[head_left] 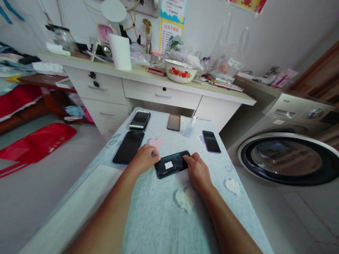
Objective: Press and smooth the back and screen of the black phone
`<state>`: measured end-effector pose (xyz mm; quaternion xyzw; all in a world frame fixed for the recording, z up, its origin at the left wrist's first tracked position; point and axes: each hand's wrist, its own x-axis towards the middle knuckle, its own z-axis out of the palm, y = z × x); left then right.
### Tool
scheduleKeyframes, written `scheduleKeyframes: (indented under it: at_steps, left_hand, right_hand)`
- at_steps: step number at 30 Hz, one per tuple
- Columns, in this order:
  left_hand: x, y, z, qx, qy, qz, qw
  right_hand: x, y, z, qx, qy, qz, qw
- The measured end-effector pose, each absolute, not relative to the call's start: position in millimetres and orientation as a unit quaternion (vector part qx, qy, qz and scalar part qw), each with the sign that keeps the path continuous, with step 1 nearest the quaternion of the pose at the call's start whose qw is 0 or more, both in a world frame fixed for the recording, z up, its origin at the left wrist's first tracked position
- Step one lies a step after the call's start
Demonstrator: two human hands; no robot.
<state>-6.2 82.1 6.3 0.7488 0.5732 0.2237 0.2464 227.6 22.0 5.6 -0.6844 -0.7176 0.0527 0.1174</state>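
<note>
A dark smartphone lies back side up on the cloth-covered table, with a small white label on its back. My right hand grips its right end, thumb over the camera corner. At the phone's upper left edge, my left hand pinches with curled fingers. Left of that hand is a black tablet. Farther back sit stacked phones, a brown phone case and a clear spray bottle. Another phone, dark-screened with a purple edge, rests at the right.
Behind the table stands a white cabinet with drawers, topped by an enamel bowl, a paper roll and plastic bags. A washing machine is at the right. A red bag lies on the floor at left.
</note>
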Motion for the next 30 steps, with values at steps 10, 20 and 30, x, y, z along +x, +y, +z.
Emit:
scheduleKeyframes:
  at_steps: [10,20,30]
  left_hand:
    - [-10.0,75.4,17.3,0.732,0.580,0.160,0.320]
    - [1.3,84.3,11.1,0.743,0.575,0.204,0.277]
    - [2.2,109.5,2.4,0.729,0.528,0.226,0.371]
  right_hand:
    - [229.0,23.0,10.0,-0.690,-0.713,0.042,0.115]
    - [232.3,21.2,8.6,-0.699,-0.705,0.025,0.115]
    - [225.3,18.9,10.2,-0.689,-0.716,0.026,0.109]
